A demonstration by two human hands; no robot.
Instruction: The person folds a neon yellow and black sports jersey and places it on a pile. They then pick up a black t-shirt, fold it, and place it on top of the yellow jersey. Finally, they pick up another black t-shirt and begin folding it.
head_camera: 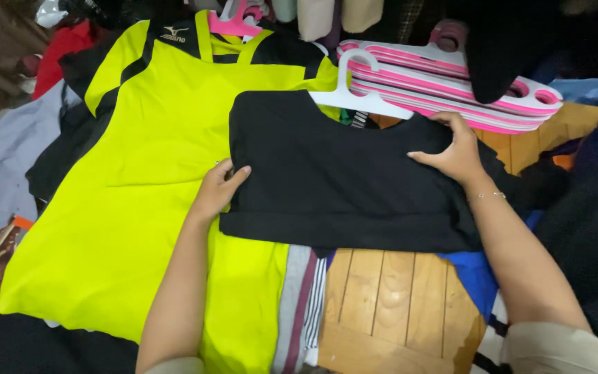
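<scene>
Clothing is spread over the whole surface, and the large neon-yellow sports shirt with black shoulder panels (153,194) lies under the folded black cotton garment (340,180), so the smooth yellow cloth can be dragged if the black one is pulled. The black garment is pinched at its left edge by the left hand (217,188) and is pressed flat near its collar by the right hand (457,151). The white plastic hanger (358,93) sits at the collar; it can be caught there, or the pink stack of hangers (451,86) can be knocked.

Black shirt (340,176), folded flat, on white hanger (358,97)
</scene>
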